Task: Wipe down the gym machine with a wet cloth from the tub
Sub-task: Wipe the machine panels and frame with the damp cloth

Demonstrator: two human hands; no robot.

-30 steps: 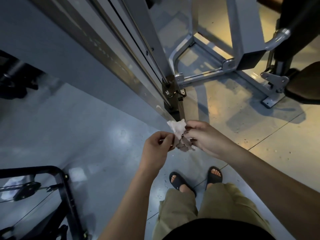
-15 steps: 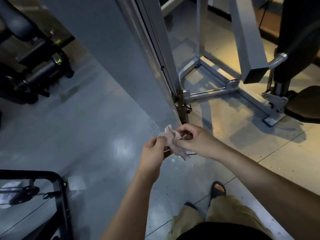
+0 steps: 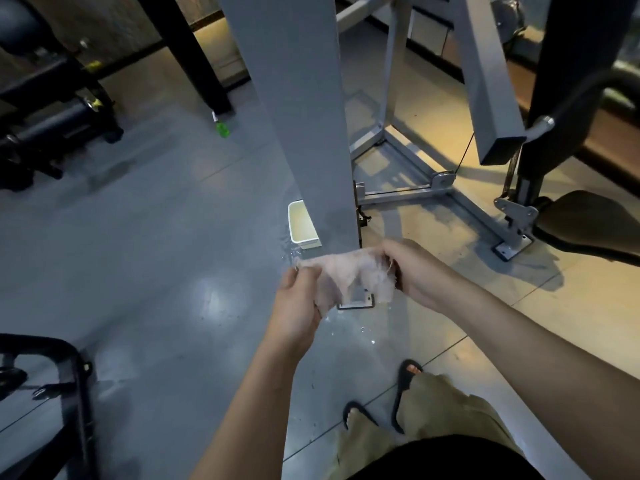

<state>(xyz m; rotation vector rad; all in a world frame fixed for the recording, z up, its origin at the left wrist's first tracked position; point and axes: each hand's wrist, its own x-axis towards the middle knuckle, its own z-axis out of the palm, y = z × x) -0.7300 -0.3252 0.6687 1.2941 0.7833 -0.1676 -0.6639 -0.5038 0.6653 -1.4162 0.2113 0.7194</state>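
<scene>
We hold the wet cloth (image 3: 349,271) stretched out between our two hands in the middle of the frame. Our left hand (image 3: 299,299) pinches its left end. Our right hand (image 3: 412,268) curls around its right end. The cloth is thin, pale and a bit torn, and it hangs in the air just in front of the bottom of the big grey post (image 3: 294,98) of the gym machine.

We think we are opening the cloth up so it is ready for wiping. Next we would lay it flat on the grey post and rub. That needs the cloth spread wide under one hand, not bunched up.

The white tub (image 3: 303,223) sits on the floor just left of the post's foot, a little above our hands in the frame. We could knock it if we step closer. Water drops (image 3: 367,336) shine on the floor below the cloth, near our sandals (image 3: 407,379), so it may be slippery. A small green thing (image 3: 222,128) lies in the upper left. A dark seat (image 3: 588,226) is at the right, and a black frame (image 3: 72,386) is at the lower left.
</scene>
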